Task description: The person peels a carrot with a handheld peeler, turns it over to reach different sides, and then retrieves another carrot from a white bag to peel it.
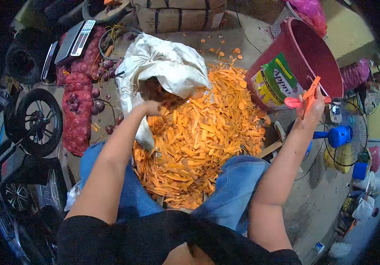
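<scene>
My left hand [153, 108] is at the mouth of a white woven sack [165, 62], just over the heap of orange carrot peelings [199, 132]; its fingers are blurred and partly hidden. The sack lies on its side with its opening dark and facing me. Raised in front of the big maroon bucket [302, 48], my right hand [314, 108] is closed around a red-handled peeler [293, 103]. A bright orange strip [314, 87] sticks up from the same grip. The peelings spread between my knees, with carrot pieces [242, 106] along the right side.
Net bags of red onions [76, 115] and a scale [76, 39] stand to the left, near a wheel [38, 121]. A blue fan [340, 136] is at the right beside the bucket. Taped cartons [181, 17] sit at the back.
</scene>
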The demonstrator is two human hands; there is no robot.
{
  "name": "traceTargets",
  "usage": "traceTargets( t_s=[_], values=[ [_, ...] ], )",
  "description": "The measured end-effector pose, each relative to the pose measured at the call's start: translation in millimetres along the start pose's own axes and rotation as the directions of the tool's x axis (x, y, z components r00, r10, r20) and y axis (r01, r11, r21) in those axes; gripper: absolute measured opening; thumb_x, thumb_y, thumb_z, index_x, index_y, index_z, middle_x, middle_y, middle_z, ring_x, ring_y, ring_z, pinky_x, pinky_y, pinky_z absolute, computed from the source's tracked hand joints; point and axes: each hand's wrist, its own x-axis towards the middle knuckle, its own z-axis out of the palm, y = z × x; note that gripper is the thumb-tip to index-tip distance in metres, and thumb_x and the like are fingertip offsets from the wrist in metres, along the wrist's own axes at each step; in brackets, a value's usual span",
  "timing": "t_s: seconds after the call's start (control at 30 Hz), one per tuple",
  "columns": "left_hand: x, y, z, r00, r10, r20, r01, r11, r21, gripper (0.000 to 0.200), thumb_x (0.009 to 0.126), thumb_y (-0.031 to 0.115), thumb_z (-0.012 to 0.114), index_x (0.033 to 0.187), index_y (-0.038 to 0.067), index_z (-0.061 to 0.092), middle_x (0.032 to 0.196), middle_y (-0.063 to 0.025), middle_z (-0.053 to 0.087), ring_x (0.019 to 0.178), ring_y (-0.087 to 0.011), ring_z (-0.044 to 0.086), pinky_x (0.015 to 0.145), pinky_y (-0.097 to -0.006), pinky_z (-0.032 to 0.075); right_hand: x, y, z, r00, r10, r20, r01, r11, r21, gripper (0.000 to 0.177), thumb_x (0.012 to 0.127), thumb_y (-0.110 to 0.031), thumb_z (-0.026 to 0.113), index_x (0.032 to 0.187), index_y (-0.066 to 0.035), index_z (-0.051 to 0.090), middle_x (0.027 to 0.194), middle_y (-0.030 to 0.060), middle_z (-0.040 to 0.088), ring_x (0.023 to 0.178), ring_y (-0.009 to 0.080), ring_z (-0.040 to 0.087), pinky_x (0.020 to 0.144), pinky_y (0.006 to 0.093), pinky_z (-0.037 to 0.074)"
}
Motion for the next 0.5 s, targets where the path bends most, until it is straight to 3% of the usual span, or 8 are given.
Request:
traceTargets(
  t_s=[0.03, 0.1, 0.2, 0.33, 0.4, 0.43, 0.47, 0.5],
  values=[
    [-5, -4, 14, 1.0, 0.003, 0.001, -0.003, 1.0, -0.008, 0.032, 0.063, 0.026, 0.058, 0.089, 0.007, 0.055, 0.08, -0.0132, 0.057, 0.067, -0.0247, 0.055, 0.061, -0.0311, 0.043, 8, 8, -3, 0.998, 0.01, 0.054, -0.011, 1.0, 0.012, 0.019, 0.081, -0.019, 0.04, 0.091, -0.005, 0.048, 0.063, 0.0036, 0.047, 0.047, 0.0141, 0.045, 0.037, 0.0241, 0.035],
    [-15, -8, 40, 0.967, -0.253, -0.013, 0.19, 0.76, -0.621, 0.028, 0.065, 0.025, 0.056, 0.085, 0.005, 0.055, 0.079, -0.0136, 0.056, 0.063, -0.0222, 0.054, 0.059, -0.0278, 0.042, 12, 21, -2, 0.997, 0.018, 0.075, -0.015, 0.999, -0.05, 0.019, 0.08, -0.022, 0.042, 0.088, -0.006, 0.049, 0.067, 0.0023, 0.049, 0.051, 0.0127, 0.047, 0.037, 0.0231, 0.037],
    [39, -60, 102, 0.91, -0.391, -0.135, 0.143, 0.603, -0.785, 0.032, 0.067, 0.025, 0.05, 0.087, 0.002, 0.053, 0.078, -0.0177, 0.056, 0.072, -0.0291, 0.054, 0.062, -0.0345, 0.042, 16, 36, 10, 0.996, 0.029, 0.083, -0.018, 0.991, -0.129, 0.019, 0.08, -0.023, 0.043, 0.086, -0.007, 0.05, 0.071, 0.0013, 0.05, 0.055, 0.0116, 0.049, 0.041, 0.0233, 0.039],
    [68, -51, 86, 0.807, -0.496, -0.321, 0.103, 0.653, -0.75, 0.035, 0.067, 0.027, 0.049, 0.09, 0.0, 0.051, 0.081, -0.0184, 0.056, 0.073, -0.0303, 0.054, 0.065, -0.0342, 0.042, 9, 55, 31, 0.997, 0.041, 0.059, -0.028, 0.978, -0.205, 0.019, 0.08, -0.021, 0.043, 0.089, -0.005, 0.05, 0.07, 0.0017, 0.049, 0.057, 0.0121, 0.048, 0.048, 0.0253, 0.039],
    [76, -38, 66, 0.694, -0.562, -0.451, 0.178, 0.74, -0.649, 0.026, 0.068, 0.023, 0.05, 0.081, 0.002, 0.057, 0.078, -0.0146, 0.058, 0.074, -0.0254, 0.056, 0.064, -0.0329, 0.043, 8, 63, 37, 0.997, 0.046, 0.064, -0.029, 0.97, -0.242, 0.019, 0.081, -0.021, 0.043, 0.088, -0.005, 0.05, 0.071, 0.0015, 0.049, 0.058, 0.012, 0.048, 0.048, 0.025, 0.039],
    [92, -47, 71, 0.693, -0.57, -0.44, 0.176, 0.727, -0.664, 0.026, 0.068, 0.023, 0.05, 0.081, 0.002, 0.057, 0.078, -0.0146, 0.058, 0.074, -0.0254, 0.056, 0.064, -0.0329, 0.043, 11, 68, 36, 0.995, 0.051, 0.086, -0.025, 0.961, -0.275, 0.019, 0.08, -0.022, 0.044, 0.087, -0.005, 0.049, 0.071, 0.0024, 0.049, 0.058, 0.0134, 0.049, 0.048, 0.0276, 0.04],
    [115, -57, 77, 0.788, -0.48, -0.386, 0.284, 0.839, -0.464, 0.026, 0.067, 0.023, 0.051, 0.083, 0.003, 0.057, 0.082, -0.0155, 0.057, 0.077, -0.0275, 0.055, 0.067, -0.0342, 0.043, 13, 73, 37, 0.993, 0.056, 0.107, -0.02, 0.951, -0.307, 0.02, 0.08, -0.023, 0.045, 0.085, -0.004, 0.047, 0.071, 0.0032, 0.05, 0.058, 0.0149, 0.05, 0.048, 0.0302, 0.042],
    [136, -67, 82, 0.868, -0.398, -0.297, 0.34, 0.912, -0.229, 0.027, 0.067, 0.022, 0.051, 0.086, 0.004, 0.056, 0.085, -0.0163, 0.056, 0.079, -0.0297, 0.054, 0.07, -0.0355, 0.043, 13, 78, 41, 0.997, 0.05, 0.064, -0.028, 0.951, -0.307, 0.019, 0.081, -0.021, 0.043, 0.087, -0.005, 0.051, 0.071, 0.0011, 0.049, 0.058, 0.0124, 0.048, 0.048, 0.0246, 0.039]
  ],
)
